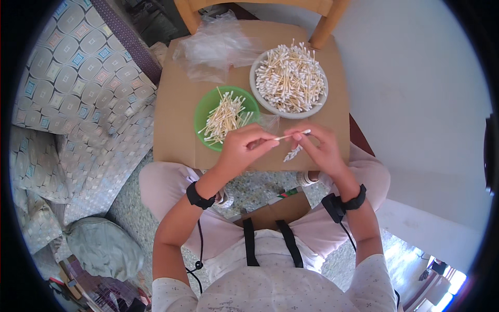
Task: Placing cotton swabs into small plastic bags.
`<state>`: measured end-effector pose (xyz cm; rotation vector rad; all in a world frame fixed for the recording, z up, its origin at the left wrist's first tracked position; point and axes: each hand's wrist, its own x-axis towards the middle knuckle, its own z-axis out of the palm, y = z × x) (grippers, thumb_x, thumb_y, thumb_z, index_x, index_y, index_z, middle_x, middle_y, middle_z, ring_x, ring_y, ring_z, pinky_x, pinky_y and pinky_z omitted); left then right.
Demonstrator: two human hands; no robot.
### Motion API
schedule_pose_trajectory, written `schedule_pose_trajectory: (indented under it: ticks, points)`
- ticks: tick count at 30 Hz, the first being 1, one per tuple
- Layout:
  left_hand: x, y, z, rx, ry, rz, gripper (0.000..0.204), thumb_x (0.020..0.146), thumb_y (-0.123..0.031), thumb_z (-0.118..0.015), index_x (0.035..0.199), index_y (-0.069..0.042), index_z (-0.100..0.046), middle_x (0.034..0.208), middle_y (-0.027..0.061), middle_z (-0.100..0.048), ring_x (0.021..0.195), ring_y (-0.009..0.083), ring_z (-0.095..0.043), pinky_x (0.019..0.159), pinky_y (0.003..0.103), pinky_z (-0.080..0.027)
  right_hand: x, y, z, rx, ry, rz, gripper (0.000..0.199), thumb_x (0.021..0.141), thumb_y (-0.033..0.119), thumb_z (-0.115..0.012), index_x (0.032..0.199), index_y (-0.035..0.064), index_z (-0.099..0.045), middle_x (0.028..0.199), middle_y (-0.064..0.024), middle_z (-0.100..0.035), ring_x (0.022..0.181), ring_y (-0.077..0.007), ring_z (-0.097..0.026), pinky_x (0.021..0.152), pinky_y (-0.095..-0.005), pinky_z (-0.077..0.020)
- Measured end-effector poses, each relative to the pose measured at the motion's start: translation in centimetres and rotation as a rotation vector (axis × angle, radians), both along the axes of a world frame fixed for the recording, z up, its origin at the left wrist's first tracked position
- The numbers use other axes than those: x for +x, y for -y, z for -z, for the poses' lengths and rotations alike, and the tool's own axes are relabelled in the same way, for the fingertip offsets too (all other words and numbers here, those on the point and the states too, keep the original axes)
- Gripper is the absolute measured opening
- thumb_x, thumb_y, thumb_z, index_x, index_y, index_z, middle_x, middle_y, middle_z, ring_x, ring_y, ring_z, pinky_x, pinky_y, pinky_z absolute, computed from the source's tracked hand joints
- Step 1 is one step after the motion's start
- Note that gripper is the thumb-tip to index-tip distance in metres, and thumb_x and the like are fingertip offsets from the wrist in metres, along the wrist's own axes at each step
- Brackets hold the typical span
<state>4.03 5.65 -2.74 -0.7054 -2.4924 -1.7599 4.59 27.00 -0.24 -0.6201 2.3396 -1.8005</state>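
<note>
A single cotton swab (283, 138) is stretched between my two hands above the near part of the cardboard. My left hand (240, 148) pinches one end between thumb and fingertips. The fingers of my right hand (323, 148) close on the other end, near its white tip. Below the right fingers shows a small bunch of white swab tips (292, 153); whether that hand holds them I cannot tell. Just beyond my left hand, a green bowl (198, 117) contains loose swabs (226, 117). Farther right, a pale bowl (253, 86) is heaped with swabs (292, 78).
Crumpled clear plastic bags (218, 44) lie at the far left of the cardboard sheet (176, 119). A wooden chair back (260, 5) rises behind it. Patterned fabric (88, 99) hangs at the left, and a white wall (416, 104) stands at the right.
</note>
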Motion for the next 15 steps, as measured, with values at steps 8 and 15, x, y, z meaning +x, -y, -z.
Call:
schedule_pose_trajectory:
  ticks: [8,15]
  points:
    - [0.3,-0.6,1.9,0.392,0.338,-0.119,0.009,0.085,-0.009,-0.068,0.091,-0.003,-0.068,0.078,-0.0034,-0.059,0.064,0.0020,-0.046,0.057,0.018,-0.035,0.6,0.7,2.7,-0.128,0.179,0.080,0.021,0.095,0.015,-0.054,0.100,-0.0013,-0.065,0.081,-0.0056,-0.066,0.069,-0.0119,-0.061,0.064,-0.0275,-0.0499]
    - [0.2,-1.6,1.4,0.493,0.391,-0.094,0.008,0.087,-0.009,-0.065,0.091,-0.002,-0.067,0.081,-0.0030,-0.060,0.067,0.0017,-0.048,0.060,0.019,-0.037,1.0,1.2,2.9,0.158,-0.051,0.084,0.019,0.093,0.016,-0.057,0.104,0.0039,-0.067,0.078,-0.0088,-0.068,0.065,-0.0172,-0.063,0.061,-0.0297,-0.0494]
